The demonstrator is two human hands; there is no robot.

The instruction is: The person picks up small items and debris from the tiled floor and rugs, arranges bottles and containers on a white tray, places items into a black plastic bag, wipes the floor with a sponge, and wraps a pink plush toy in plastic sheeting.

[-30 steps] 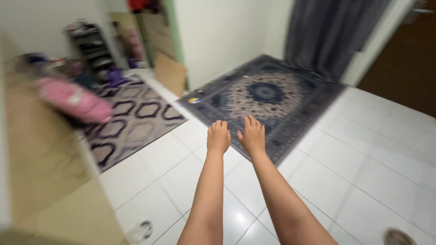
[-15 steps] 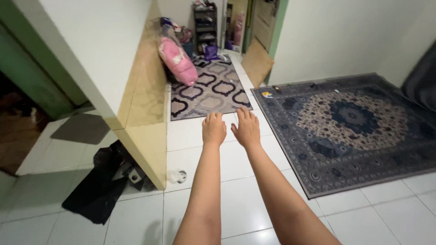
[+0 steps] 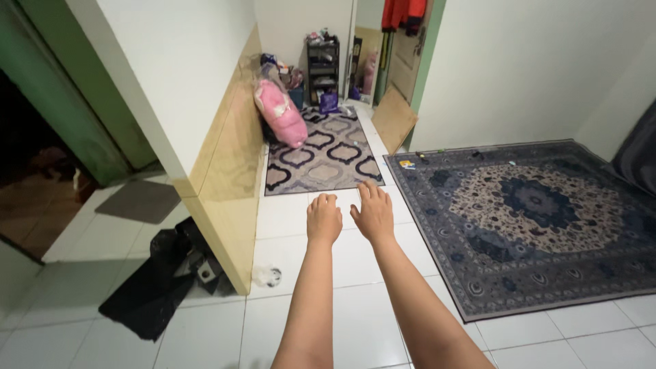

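Our left hand (image 3: 324, 219) and right hand (image 3: 372, 213) hover empty, fingers loosely spread, left of the dark rug (image 3: 540, 219). It looks heavy and floppy; we'd grip its near edge.

Large blue rug (image 3: 540, 219): right side cut off by the picture's edge; small coloured bits on its far border too small to tell.
Dark curtain (image 3: 639, 154), beyond the rug's right corner: only a strip shows.
Shelf rack (image 3: 322, 68), beyond the patterned mat (image 3: 321, 154): contents too small to tell.
Red garment (image 3: 404, 14), above the rug's far-left corner: top cut off.
Black bag (image 3: 154, 287), left of the wall corner (image 3: 236, 273): partly behind it.
Left hand (image 3: 324, 219), right hand (image 3: 372, 212): palms face down, hidden; arms cut off below.
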